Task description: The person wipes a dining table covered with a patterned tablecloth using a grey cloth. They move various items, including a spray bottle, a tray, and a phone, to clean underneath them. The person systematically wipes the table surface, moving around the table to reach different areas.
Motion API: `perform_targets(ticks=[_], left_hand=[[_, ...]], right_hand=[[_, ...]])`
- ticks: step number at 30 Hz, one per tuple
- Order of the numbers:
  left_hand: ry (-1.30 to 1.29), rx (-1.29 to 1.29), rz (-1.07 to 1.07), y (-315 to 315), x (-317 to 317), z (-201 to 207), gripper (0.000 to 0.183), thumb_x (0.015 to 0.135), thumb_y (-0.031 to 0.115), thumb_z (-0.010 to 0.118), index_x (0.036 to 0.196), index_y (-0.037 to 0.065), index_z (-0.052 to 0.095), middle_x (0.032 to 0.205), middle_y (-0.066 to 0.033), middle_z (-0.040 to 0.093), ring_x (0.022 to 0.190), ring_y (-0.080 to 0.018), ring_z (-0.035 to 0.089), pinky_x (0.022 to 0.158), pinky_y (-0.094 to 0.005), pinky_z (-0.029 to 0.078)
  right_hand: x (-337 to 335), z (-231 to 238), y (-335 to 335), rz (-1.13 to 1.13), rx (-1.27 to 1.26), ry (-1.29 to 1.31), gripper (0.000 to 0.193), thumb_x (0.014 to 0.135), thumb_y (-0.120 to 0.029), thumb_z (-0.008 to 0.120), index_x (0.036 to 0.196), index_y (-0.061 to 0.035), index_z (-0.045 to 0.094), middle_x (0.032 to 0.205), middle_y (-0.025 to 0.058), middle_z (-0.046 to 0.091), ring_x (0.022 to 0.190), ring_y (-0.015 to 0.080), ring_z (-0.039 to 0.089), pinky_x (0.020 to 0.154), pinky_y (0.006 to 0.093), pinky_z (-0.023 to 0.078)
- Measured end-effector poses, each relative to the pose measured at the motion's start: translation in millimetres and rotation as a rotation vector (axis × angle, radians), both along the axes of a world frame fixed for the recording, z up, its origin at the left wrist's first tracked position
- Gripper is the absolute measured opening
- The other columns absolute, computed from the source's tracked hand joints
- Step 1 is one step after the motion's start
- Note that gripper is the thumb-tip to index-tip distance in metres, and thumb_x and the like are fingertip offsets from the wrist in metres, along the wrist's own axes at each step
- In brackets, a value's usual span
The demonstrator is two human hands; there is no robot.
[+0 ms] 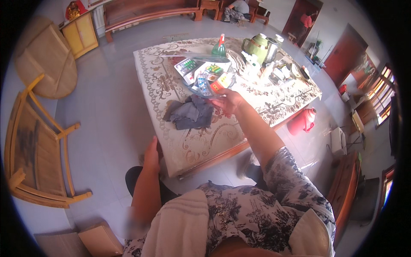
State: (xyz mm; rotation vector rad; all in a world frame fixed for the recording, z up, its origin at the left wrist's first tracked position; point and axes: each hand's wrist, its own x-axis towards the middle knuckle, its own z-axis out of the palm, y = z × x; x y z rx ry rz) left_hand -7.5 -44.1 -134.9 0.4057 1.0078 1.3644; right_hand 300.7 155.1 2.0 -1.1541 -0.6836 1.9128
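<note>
— Head view: what's the right hand (230, 101) doing?
— Fingers closed on the near rim of a clear tray (204, 75) of medicine packets, mid-table; grey cloth (190, 113) just left.
— The left hand (151, 153)?
— Resting flat at the table's (171, 92) near-left edge, holding nothing.

— Over on the left? Round wooden tabletop (46, 55) leaning by the wall, slatted wooden bench (36, 150) below it, yellow cabinet (80, 34) further back.

— And on the patterned tablecloth (171, 128)?

— Green kettle (256, 45) at the far end, steel flask (271, 49) just beside it, green bottle with a red cap (220, 46) to the left of both. White cups and small bottles (274, 70) clustered near the kettle.

— On the floor at the right?

— Red thermos jug (303, 121) lying close under the table edge, white box-shaped appliance (338, 141) beyond it. Dark red doors (344, 55) along the far wall.

— Nearer in?

— Cardboard box (99, 240) at the lower left.
</note>
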Motion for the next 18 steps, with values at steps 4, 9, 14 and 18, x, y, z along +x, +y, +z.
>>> perform_targets(ticks=[4,9,14,18], left_hand=[[0.020,0.036,0.013,1,5,10,0.053,0.104,0.045,0.043,0.134,0.003,0.057,0.133,-0.0097,0.062,0.123,-0.0235,0.058,0.107,-0.0375,0.041],[-0.018,0.033,0.065,7,5,4,0.053,0.105,0.046,0.041,0.130,0.003,0.059,0.129,-0.0098,0.065,0.119,-0.0245,0.060,0.105,-0.0381,0.042],[0.044,0.001,0.062,9,0,3,0.055,0.105,0.047,0.039,0.127,0.001,0.060,0.126,-0.0103,0.066,0.115,-0.0240,0.062,0.102,-0.0392,0.044],[0.032,0.057,0.089,3,-3,-4,0.056,0.105,0.047,0.039,0.124,-0.001,0.060,0.119,-0.0121,0.067,0.109,-0.0245,0.064,0.099,-0.0402,0.046]], right_hand=[[-33,-8,17,-0.018,0.049,0.013,0.034,0.101,-0.013,0.045,0.128,0.0090,0.045,0.116,0.0306,0.062,0.101,0.0358,0.069,0.084,0.0376,0.063],[-79,-10,34,-0.034,0.058,0.002,0.035,0.102,-0.012,0.047,0.130,0.0072,0.045,0.114,0.0291,0.064,0.100,0.0341,0.070,0.081,0.0367,0.063],[-98,-15,47,0.080,0.085,-0.054,0.035,0.095,-0.020,0.066,0.121,0.0017,0.057,0.110,0.0190,0.069,0.096,0.0252,0.071,0.074,0.0294,0.062],[-81,20,27,0.197,0.071,-0.190,0.025,0.093,-0.027,0.071,0.106,-0.0068,0.066,0.099,0.0108,0.071,0.081,0.0181,0.071,0.061,0.0250,0.058]])
